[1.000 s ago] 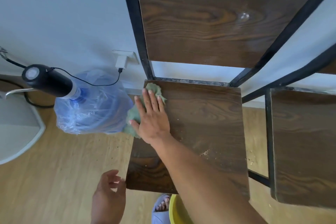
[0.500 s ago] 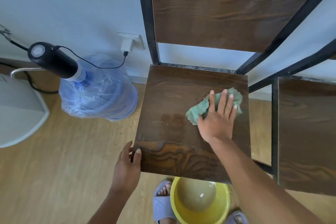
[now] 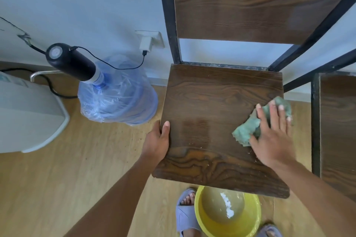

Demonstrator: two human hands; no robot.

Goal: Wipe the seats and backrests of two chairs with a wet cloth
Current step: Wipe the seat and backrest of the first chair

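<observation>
A green cloth is pressed flat under the right hand at the seat's right edge, the left hand's grip clamped on the left edge; crumbs near the front are best swept off with overlapping strokes.

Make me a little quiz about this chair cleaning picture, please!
1. True or false: the left hand grips the seat edge.
2. Which hand presses the cloth?
3. The basin sits: A) on the seat, B) on the floor under the seat's front edge, C) beside the water jug.

Key: 1. True. 2. The right hand, flat on it at the seat's right edge. 3. B.
</observation>
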